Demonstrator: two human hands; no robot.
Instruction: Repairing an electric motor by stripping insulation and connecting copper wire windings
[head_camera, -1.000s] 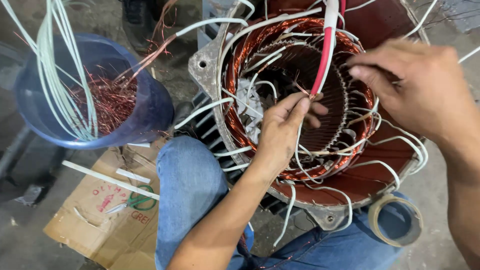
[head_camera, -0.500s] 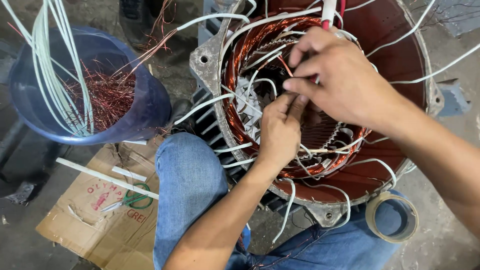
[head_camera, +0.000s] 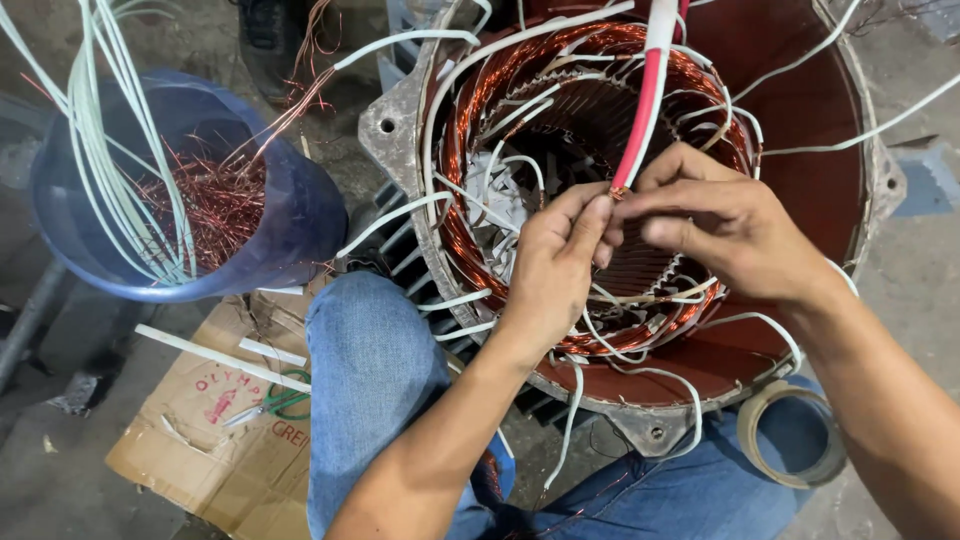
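A large motor stator (head_camera: 800, 120) with a red-brown housing and copper windings (head_camera: 480, 110) lies open in front of me. My left hand (head_camera: 555, 265) and my right hand (head_camera: 720, 225) meet over the bore. Both pinch the bare copper end of a pink sleeved lead (head_camera: 645, 90) that hangs down from above. Several white sleeved leads (head_camera: 400, 215) stick out around the winding.
A blue bucket (head_camera: 290, 215) with scrap copper wire and white sleeves stands at the left. Flattened cardboard (head_camera: 200, 430) with green-handled scissors (head_camera: 275, 405) lies beside my knee (head_camera: 370, 350). A roll of tape (head_camera: 790, 435) rests on my right leg.
My right hand came in from the right to the bore and now meets the left at the pink lead's tip. The view has shifted slightly.
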